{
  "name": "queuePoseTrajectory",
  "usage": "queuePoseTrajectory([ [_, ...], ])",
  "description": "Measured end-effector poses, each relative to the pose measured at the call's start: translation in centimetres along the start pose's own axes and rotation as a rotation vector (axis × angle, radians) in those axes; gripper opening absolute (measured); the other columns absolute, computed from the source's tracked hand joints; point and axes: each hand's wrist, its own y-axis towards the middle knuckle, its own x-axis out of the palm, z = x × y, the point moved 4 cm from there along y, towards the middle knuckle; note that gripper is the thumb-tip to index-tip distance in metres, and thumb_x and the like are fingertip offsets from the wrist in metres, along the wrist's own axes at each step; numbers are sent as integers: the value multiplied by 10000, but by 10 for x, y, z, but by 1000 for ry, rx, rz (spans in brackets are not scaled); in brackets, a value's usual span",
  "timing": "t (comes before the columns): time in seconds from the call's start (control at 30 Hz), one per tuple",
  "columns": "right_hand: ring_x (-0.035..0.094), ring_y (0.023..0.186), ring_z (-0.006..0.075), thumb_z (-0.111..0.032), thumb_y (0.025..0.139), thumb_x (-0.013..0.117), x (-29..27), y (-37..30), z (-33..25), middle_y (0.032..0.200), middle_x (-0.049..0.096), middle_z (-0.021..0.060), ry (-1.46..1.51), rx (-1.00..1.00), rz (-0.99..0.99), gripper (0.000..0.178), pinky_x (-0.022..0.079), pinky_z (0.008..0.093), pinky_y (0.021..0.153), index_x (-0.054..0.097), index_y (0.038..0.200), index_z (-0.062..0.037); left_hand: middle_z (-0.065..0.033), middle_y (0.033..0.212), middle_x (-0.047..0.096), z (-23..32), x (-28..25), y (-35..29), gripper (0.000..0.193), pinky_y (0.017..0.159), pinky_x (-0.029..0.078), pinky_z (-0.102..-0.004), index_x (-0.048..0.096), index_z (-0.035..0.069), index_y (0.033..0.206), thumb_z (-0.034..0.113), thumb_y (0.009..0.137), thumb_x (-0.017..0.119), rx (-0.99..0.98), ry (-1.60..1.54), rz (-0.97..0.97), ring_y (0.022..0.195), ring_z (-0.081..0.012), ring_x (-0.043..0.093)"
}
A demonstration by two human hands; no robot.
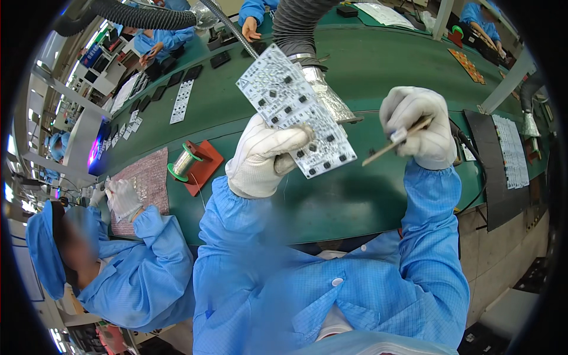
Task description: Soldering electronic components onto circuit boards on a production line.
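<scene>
The workbench (331, 207) has a smooth green top with a bowed near edge. A ribbed black hose (302, 26) ends in a crinkled foil nozzle (324, 97). The rectangular white circuit panel (294, 110), studded with dark square components, is raised above the workbench. The white-gloved left hand (264, 155) closes on its left edge, thumb on the face. The gloved right hand (417, 125), fingers curled tight, grips a slim tan stick (377, 154); a narrow gap separates stick and panel. On a red stand (208, 161), a green-flanged spool (184, 164) carries silvery wire.
</scene>
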Motion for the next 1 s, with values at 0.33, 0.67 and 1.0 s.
queuePoseTrajectory([
  [0.33, 558, 604, 211, -159, 543, 786, 1, 1, 1, 662, 616, 56, -73, -26, -4, 217, 406, 299, 497, 658, 694, -72, -141, 1030, 656, 10, 30, -7, 464, 898, 444, -447, 665, 48, 940, -73, 492, 654, 760, 1053, -398, 1007, -392, 582],
  [0.67, 653, 758, 146, -40, 656, 684, -4, -3, -26, 831, 671, 84, -995, -205, 297, 245, 523, 251, 637, 686, 883, 52, -166, 1061, 634, -10, 28, 6, 322, 790, 497, -341, 658, 5, 993, -108, 694, 620, 195, 663, -518, 942, -319, 613],
  [1.0, 608, 734, 140, -110, 749, 699, -15, -15, -7, 817, 615, 85, -632, 89, 409, 207, 494, 252, 619, 640, 879, 40, -67, 1003, 680, -17, 35, 2, 314, 782, 504, -247, 655, -11, 1081, 14, 768, 668, -35, 386, -540, 907, -105, 621],
])
